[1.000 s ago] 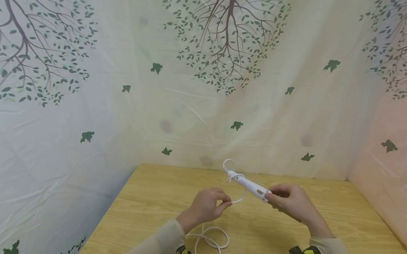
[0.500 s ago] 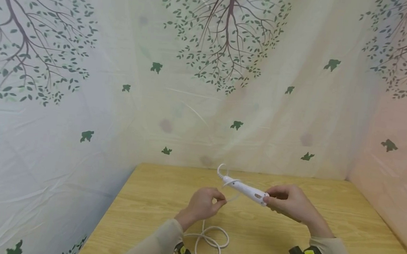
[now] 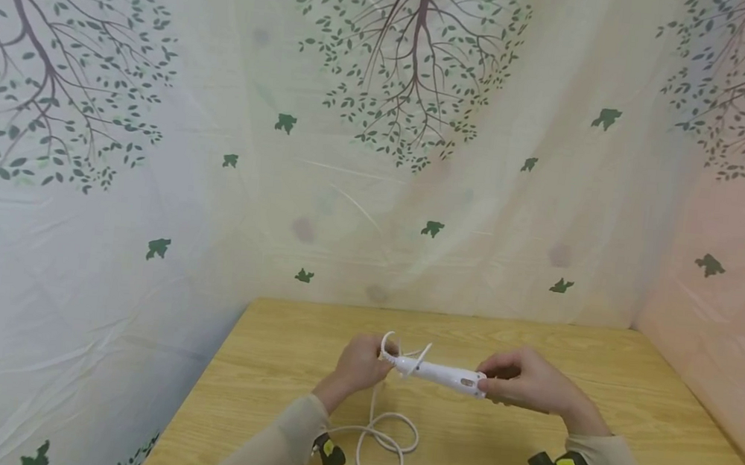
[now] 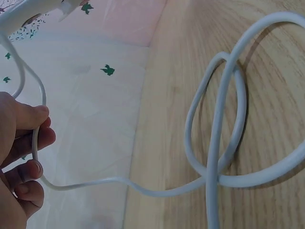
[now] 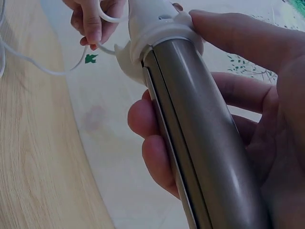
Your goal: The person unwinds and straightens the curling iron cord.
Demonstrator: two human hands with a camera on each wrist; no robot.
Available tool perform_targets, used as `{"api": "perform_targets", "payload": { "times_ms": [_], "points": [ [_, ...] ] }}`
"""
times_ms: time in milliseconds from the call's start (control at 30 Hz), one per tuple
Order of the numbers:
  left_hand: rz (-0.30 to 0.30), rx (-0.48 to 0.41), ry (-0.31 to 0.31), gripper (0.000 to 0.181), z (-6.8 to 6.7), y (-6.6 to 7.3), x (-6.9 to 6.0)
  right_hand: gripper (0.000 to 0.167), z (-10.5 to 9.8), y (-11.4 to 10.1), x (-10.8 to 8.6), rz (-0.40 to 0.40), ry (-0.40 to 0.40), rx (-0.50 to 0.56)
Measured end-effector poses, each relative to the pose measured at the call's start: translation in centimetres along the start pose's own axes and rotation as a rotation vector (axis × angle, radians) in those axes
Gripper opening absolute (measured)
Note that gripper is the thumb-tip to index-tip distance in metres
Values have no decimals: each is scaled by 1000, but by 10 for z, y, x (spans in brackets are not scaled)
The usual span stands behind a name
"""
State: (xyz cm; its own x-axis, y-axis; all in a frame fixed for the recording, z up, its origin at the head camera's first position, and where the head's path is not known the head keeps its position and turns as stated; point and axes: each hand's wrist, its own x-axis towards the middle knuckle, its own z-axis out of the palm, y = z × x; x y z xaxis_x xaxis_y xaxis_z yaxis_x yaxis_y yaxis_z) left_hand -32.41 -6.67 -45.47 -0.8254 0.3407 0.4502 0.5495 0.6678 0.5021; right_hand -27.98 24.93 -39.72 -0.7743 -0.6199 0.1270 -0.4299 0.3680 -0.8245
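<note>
A curling iron [image 3: 445,375], with a white handle and a dark metallic barrel [image 5: 200,124], is held above the table, its cord end pointing left. My right hand [image 3: 529,382] grips it where handle and barrel meet; in the right wrist view the fingers curl round the barrel from beneath. My left hand [image 3: 358,366] pinches the white power cord [image 4: 221,109] beside the handle's cord end. Part of the cord loops around the handle. In the head view the barrel is mostly hidden by my right hand.
More cord lies in loose loops on the wooden table [image 3: 472,452], near my left forearm. A pale cloth [image 3: 343,252] printed with trees and leaves hangs behind and beside the table. Dark straps [image 3: 571,463] circle both wrists.
My left hand has moved slightly left and up to the handle's cord end. The curling iron's cord end has dipped and swung left, so it lies more level. My right hand keeps its grip.
</note>
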Motion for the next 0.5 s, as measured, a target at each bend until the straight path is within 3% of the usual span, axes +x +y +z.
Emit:
{"api": "perform_targets", "payload": {
  "times_ms": [267,500],
  "points": [
    [83,-53,13,4,-9,-4,5,17,1,-1,-2,-7,-67,40],
    [82,-94,29,8,-18,-5,7,19,1,0,-3,28,-104,9]
  ]
}}
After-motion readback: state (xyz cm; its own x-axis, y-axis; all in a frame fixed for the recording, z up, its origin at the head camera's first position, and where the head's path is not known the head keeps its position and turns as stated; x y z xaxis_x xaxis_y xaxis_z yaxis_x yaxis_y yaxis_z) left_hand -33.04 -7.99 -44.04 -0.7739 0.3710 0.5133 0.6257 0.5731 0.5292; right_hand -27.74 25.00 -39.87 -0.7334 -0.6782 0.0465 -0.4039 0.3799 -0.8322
